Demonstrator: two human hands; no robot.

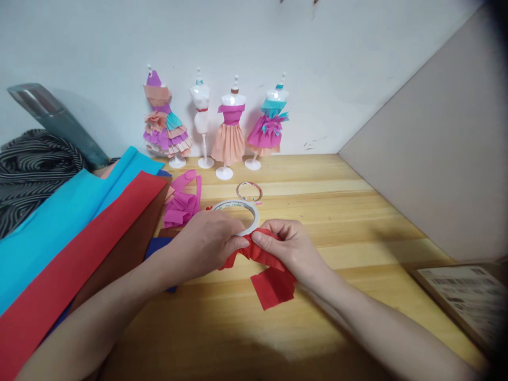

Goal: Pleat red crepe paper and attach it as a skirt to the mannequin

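Red crepe paper [265, 267] is pinched and gathered between both hands: left hand [206, 241] and right hand [288, 246] closed on it, seemingly touching the tape roll [238, 210].

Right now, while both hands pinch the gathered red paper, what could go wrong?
1. The thin red crepe paper strip is pinched between the left hand and the right hand; pulling them apart might tear it.
2. Its gathers are held only by the fingertips, so a looser grip would probably let them open.
3. The white ring-shaped tape roll lies just behind the hands; a forward move could push it away.
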